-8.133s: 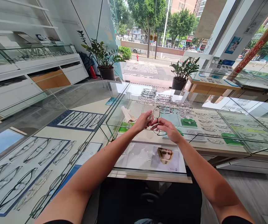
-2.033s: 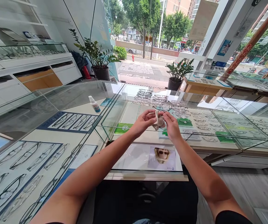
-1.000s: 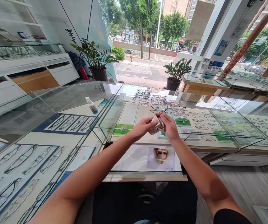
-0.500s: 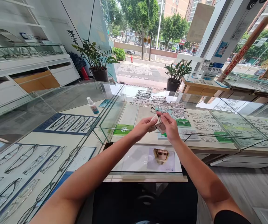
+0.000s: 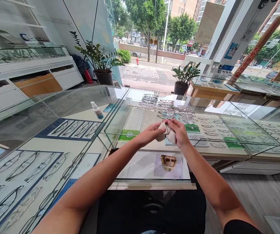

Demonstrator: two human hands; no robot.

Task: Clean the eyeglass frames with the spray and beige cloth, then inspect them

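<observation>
Both hands meet above the glass counter, around a pale cleaning cloth. My left hand is closed, its thumb pressing on the cloth. Opposite it, my right hand is closed too, pinching the cloth's right part. A thin dark rim of a pair of eyeglasses shows between the folds; the rest of the pair is covered by cloth and fingers. Beyond my fingertips, several rows of eyeglasses lie on the display.
A white spray bottle stands on the counter to the left. Trays of spectacle frames lie under glass there. A printed picture card lies below my hands. Potted plants stand by the window.
The cloth has spread and hangs lower between my hands, and the thin dark rim now shows. My right fingers have shifted slightly downward.
</observation>
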